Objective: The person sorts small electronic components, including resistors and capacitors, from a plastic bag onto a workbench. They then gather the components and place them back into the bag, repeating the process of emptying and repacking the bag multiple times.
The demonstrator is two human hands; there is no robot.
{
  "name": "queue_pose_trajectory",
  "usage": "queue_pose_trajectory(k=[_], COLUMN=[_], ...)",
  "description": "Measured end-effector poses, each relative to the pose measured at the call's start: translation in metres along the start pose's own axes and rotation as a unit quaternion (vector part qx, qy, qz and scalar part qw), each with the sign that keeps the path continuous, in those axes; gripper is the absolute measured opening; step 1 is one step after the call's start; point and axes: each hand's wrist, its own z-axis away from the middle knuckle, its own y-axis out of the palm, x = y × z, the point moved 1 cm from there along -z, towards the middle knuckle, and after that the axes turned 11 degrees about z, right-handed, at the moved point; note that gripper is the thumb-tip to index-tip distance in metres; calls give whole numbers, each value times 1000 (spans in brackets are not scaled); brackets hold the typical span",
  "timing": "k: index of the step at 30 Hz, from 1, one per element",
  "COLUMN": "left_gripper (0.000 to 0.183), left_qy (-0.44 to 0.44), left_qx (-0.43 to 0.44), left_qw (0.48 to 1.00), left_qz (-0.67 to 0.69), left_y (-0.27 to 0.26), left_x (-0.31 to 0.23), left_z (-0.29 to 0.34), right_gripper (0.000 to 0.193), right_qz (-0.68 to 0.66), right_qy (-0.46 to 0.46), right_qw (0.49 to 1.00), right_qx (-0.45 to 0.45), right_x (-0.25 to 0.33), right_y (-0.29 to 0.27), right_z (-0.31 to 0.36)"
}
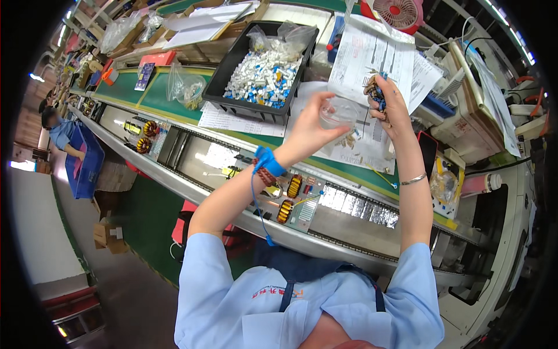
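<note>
Components (378, 93), small, blue and tan, sit gripped in my curled right hand (393, 109) above printed white sheets (363, 55); beside it, my left hand (314, 125) pinches a clear, round plastic cup (338, 114). A thin blue cord (256, 198) dangles from my wrist strap (267, 161) over the metal conveyor (351, 225), which carries boards (304, 216) with ring-shaped coils (294, 186). Beyond, a black tray (247, 109) holds white and blue pieces (261, 78) and crumpled clear bags (295, 36).

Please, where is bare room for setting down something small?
Bare: the green bench between the purple card and clear bag; the conveyor right of the nearer circuit board. Crowded: the black tray, heaped with small parts, and the papers beneath left hand and right hand, with loose pieces.
</note>
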Motion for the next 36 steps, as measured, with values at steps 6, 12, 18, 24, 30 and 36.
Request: queue_pose_trajectory(k=[6,12,18,24,30,36], left_gripper=[69,69,66,65,66,66], left_qy=[8,2,-30,-24,-30,-49], left_qx=[11,-25,-16,-24,-14,-5], left_qw=[999,995,987,983,973,970], left_qz=[33,97,157,179,230,240], left_y=[23,29,27,27,20,13], left_x=[4,4,7,17,27,20], left_z=[-7,-9,-8,-11,-12,-13], right_gripper=[19,22,24,27,20,22], right_qz=[-61,-71,-54,-85,-99,-99], right_qy=[-51,-104,-93,-89,-100,-91], right_qw=[997,990,992,992,990,991], right_qx=[-20,-60,-62,-28,8,16], right_x=[20,11,6,-1,-3,-16], right_y=[34,44,46,40,49,49], right_z=[2,-3,-2,-7,-7,-14])
